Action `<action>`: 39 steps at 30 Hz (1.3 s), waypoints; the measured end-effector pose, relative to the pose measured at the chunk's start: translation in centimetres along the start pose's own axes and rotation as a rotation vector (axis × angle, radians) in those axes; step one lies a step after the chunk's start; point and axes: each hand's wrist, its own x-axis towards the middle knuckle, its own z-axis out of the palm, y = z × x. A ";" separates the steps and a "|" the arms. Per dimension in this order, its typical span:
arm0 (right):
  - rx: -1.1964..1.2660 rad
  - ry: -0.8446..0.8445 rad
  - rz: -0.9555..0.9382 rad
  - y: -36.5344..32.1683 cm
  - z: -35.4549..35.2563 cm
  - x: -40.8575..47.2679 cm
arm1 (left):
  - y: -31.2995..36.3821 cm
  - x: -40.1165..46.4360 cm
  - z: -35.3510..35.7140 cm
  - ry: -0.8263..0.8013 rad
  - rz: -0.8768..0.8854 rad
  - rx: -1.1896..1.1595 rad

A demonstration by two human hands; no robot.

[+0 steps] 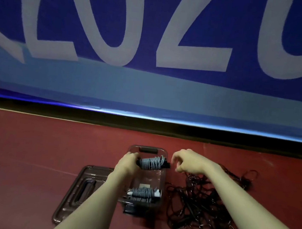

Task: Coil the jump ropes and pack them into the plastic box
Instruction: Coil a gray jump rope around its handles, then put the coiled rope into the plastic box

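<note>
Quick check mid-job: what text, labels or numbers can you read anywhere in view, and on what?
"L0Z": large pale characters on the blue banner behind the floor; further characters at both ends are cut off by the frame.
White label inside the plastic box: too small and blurred to read.
Box lid: no readable text.

Clear glossy plastic box; matt red floor, possibly rubbery.

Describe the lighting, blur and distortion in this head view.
Head view: dim overall, with a bright glare streak along the banner's lower edge; wide-angle bend curves that edge; slight softness on the left hand gripping the coiled rope, and the right hand; the dark rope tangle loses detail in shadow.
</note>
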 end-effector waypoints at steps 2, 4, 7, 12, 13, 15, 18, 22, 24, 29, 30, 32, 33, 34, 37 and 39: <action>0.055 -0.013 0.023 0.9 2.1 2.1 | -1.7 1.2 1.9 0.033 -0.067 0.080; 0.124 0.017 0.076 1.9 4.3 3.6 | -2.6 2.0 3.0 0.046 -0.109 0.199; 0.227 0.050 0.186 3.9 7.9 6.2 | -3.5 4.3 3.9 0.049 -0.100 0.393; 0.494 -0.012 0.319 5.4 10.9 8.6 | -4.9 8.0 6.4 -0.023 -0.081 0.509; 0.537 -0.026 0.324 5.5 11.1 8.8 | -5.0 8.5 7.0 -0.039 -0.066 0.503; 0.607 -0.072 0.326 5.7 11.5 9.4 | -5.1 9.5 8.2 -0.080 -0.020 0.506; 0.708 -0.132 0.323 5.6 11.2 9.8 | -5.9 10.4 10.2 -0.145 0.017 0.483; 0.712 -0.155 0.338 5.6 10.7 10.5 | -7.3 10.8 12.1 -0.202 -0.039 0.417; 0.716 -0.180 0.348 5.7 10.6 10.8 | -8.2 11.0 12.6 -0.232 -0.061 0.356; 0.751 -0.265 0.337 6.3 10.3 11.1 | -9.6 11.1 14.1 -0.206 -0.048 0.377; 0.754 -0.269 0.331 6.5 10.3 11.2 | -9.6 11.1 14.3 -0.189 -0.052 0.395; 0.758 -0.268 0.323 6.7 10.4 11.3 | -9.4 11.1 14.3 -0.194 -0.073 0.404; 0.756 -0.263 0.322 6.8 10.5 11.3 | -9.5 11.1 14.4 -0.212 -0.093 0.395; 0.747 -0.255 0.322 6.9 10.6 11.4 | -9.5 11.0 14.6 -0.227 -0.110 0.387; 0.731 -0.215 0.328 6.8 10.7 11.4 | -9.4 10.8 15.1 -0.253 -0.136 0.404; 0.738 -0.167 0.342 6.8 11.0 11.2 | -9.2 10.9 15.3 -0.297 -0.139 0.393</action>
